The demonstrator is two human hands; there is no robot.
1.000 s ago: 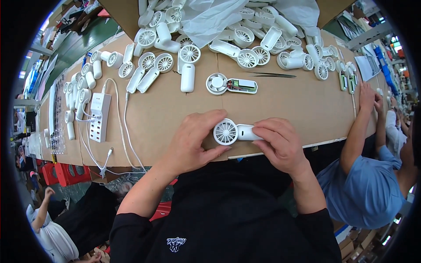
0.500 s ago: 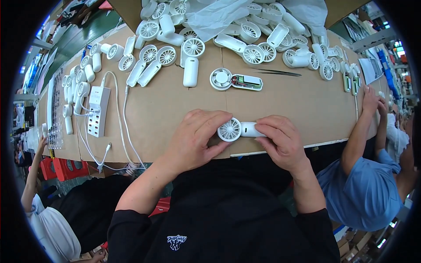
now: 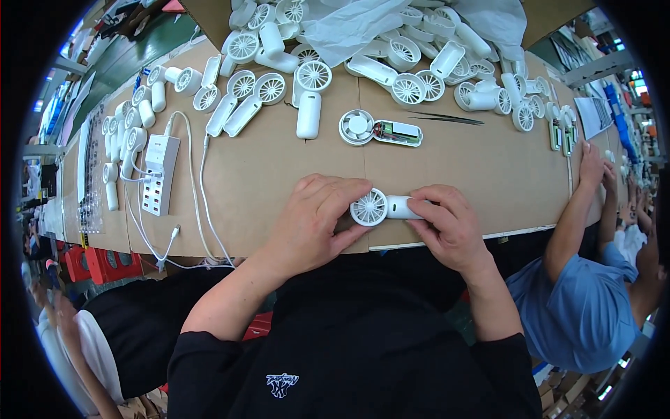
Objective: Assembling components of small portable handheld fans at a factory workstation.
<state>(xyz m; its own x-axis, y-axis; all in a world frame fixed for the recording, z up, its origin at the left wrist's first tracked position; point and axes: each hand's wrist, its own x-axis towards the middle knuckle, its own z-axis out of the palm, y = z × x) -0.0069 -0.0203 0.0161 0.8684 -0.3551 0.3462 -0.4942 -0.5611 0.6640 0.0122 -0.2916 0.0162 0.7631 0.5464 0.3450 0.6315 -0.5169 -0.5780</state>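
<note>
1 wht fan (image 3: 389, 207), blk shirt (image 3: 391, 335) w/ logo (image 3: 282, 385)

Slot (image 3: 396, 207) on white fan (image 3: 368, 207) turned green, left co-worker's arm (image 3: 78, 355) lowered

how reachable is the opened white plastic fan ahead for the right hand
Probably yes: only bare brown cardboard lies between the right hand and that opened fan, though it must release the white grilled fan.

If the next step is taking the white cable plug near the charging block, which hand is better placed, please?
Probably the left hand: it holds the fan's round head and is nearer to the plug, which lies to its left. The right hand, on the fan's handle, would likely reach across.
</note>
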